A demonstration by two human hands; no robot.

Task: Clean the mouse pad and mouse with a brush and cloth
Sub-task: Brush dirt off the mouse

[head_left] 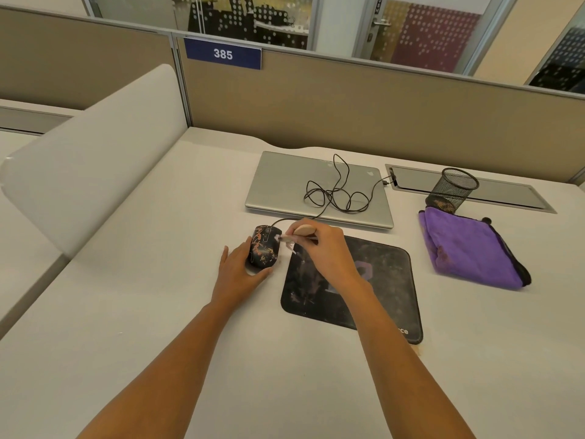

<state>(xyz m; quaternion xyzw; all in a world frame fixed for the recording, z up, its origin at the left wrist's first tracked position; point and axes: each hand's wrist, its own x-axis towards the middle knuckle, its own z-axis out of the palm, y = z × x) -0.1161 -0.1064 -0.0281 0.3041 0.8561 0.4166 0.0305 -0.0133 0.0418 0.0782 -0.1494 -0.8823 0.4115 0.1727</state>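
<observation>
A black wired mouse (265, 245) with orange markings sits on the white desk, just left of the mouse pad. My left hand (237, 274) grips its near left side. My right hand (326, 251) holds a wooden-handled brush (302, 231), whose bristles touch the mouse's right side. The black mouse pad (389, 289) is smeared with pale dust and lies partly under my right hand and forearm. A folded purple cloth (468, 248) lies to the right of the pad.
A closed silver laptop (285, 188) lies behind the pad with the mouse's tangled cable (335, 191) on its lid. A black mesh pen cup (452, 190) stands behind the cloth. A white divider (95, 160) borders the desk's left side, a beige partition (348, 106) the back.
</observation>
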